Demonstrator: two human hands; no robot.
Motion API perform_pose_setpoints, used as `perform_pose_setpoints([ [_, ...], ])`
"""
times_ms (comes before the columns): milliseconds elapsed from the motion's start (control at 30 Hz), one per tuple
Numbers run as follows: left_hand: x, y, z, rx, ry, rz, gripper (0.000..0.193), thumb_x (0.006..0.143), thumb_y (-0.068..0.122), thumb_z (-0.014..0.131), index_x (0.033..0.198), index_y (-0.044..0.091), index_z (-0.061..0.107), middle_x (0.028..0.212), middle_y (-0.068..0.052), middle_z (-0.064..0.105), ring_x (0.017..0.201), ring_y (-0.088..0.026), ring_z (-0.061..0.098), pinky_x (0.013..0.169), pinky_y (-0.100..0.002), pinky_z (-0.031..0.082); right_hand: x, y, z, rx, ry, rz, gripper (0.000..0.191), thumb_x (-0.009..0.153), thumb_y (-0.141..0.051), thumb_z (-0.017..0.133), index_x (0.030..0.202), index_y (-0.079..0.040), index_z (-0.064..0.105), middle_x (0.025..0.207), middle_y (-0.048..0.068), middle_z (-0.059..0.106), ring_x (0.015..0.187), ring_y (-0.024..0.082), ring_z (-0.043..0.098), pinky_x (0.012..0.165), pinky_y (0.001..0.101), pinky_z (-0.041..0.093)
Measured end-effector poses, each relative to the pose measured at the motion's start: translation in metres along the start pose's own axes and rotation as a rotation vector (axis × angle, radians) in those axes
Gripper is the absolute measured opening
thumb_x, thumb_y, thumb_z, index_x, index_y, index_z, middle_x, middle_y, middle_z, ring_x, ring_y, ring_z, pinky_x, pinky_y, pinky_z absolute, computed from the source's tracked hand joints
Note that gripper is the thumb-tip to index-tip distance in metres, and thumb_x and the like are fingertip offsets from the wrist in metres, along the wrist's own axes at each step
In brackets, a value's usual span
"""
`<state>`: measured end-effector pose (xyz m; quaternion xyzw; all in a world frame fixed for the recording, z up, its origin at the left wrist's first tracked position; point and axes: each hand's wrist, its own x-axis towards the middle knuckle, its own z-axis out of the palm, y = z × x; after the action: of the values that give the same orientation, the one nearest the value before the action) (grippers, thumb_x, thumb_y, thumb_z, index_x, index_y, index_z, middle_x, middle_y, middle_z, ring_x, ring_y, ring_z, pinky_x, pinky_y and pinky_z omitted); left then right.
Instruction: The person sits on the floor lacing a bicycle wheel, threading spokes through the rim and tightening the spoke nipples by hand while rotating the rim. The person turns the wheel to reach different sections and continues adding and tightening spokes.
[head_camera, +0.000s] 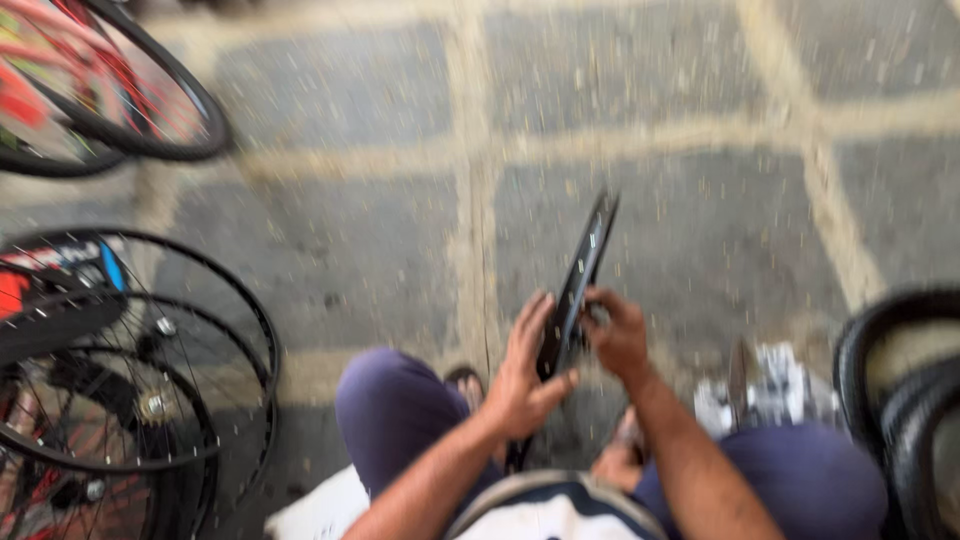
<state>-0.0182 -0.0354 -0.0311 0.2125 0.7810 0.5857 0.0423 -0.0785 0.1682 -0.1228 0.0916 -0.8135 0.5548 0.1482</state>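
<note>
A black bicycle rim stands edge-on in front of me, seen as a thin dark arc rising from between my knees. My left hand grips its left side, fingers spread along the rim and thumb hooked under. My right hand clasps the rim from the right, fingers curled on its edge. The frame is blurred, so any spokes or small parts at my fingertips cannot be made out. My knees in dark purple trousers sit on either side of the rim.
Grey stone paving with pale joints lies ahead. Spoked wheels and a red bicycle frame crowd the left, another wheel sits at upper left. Black tyres lean at the right, beside a pale cluttered object.
</note>
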Motion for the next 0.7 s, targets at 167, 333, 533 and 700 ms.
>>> perform_pose_setpoints([
  [167, -0.01, -0.007, 0.003, 0.005, 0.026, 0.032, 0.093, 0.09, 0.025, 0.074, 0.166, 0.01, 0.023, 0.173, -0.023, 0.018, 0.161, -0.044, 0.025, 0.129, -0.051, 0.029, -0.008, -0.002, -0.019, 0.3, -0.227, 0.246, 0.035, 0.111, -0.024, 0.052, 0.134, -0.001, 0.066, 0.117, 0.006, 0.073, 0.104, 0.013, 0.066, 0.091, 0.0292, 0.053],
  [333, -0.015, -0.004, 0.005, -0.037, 0.036, 0.007, 0.095, 0.089, 0.02, 0.075, 0.166, 0.009, 0.021, 0.174, -0.024, 0.016, 0.162, -0.042, 0.023, 0.13, -0.049, 0.029, -0.002, -0.031, -0.018, 0.802, -0.291, 0.335, 0.04, 0.106, -0.019, 0.06, 0.14, 0.003, 0.059, 0.129, 0.008, 0.068, 0.112, 0.014, 0.064, 0.099, 0.0294, 0.05],
  [533, -0.014, 0.001, 0.007, -0.042, 0.046, 0.0, 0.103, 0.087, 0.02, 0.078, 0.166, 0.004, 0.013, 0.173, -0.024, 0.019, 0.163, -0.041, 0.021, 0.132, -0.048, 0.024, 0.0, -0.042, -0.021, 0.913, -0.278, 0.337, 0.038, 0.108, -0.015, 0.065, 0.139, 0.006, 0.062, 0.117, 0.011, 0.072, 0.11, 0.017, 0.068, 0.101, 0.0312, 0.053],
  [700, -0.017, -0.002, 0.01, -0.062, 0.036, -0.009, 0.105, 0.085, 0.019, 0.079, 0.165, 0.003, 0.013, 0.171, -0.024, 0.02, 0.162, -0.041, 0.021, 0.131, -0.047, 0.023, 0.008, -0.047, -0.042, 0.452, -0.398, 0.119, 0.041, 0.096, -0.019, 0.08, 0.127, 0.001, 0.063, 0.127, 0.008, 0.069, 0.119, 0.016, 0.066, 0.103, 0.0325, 0.056],
])
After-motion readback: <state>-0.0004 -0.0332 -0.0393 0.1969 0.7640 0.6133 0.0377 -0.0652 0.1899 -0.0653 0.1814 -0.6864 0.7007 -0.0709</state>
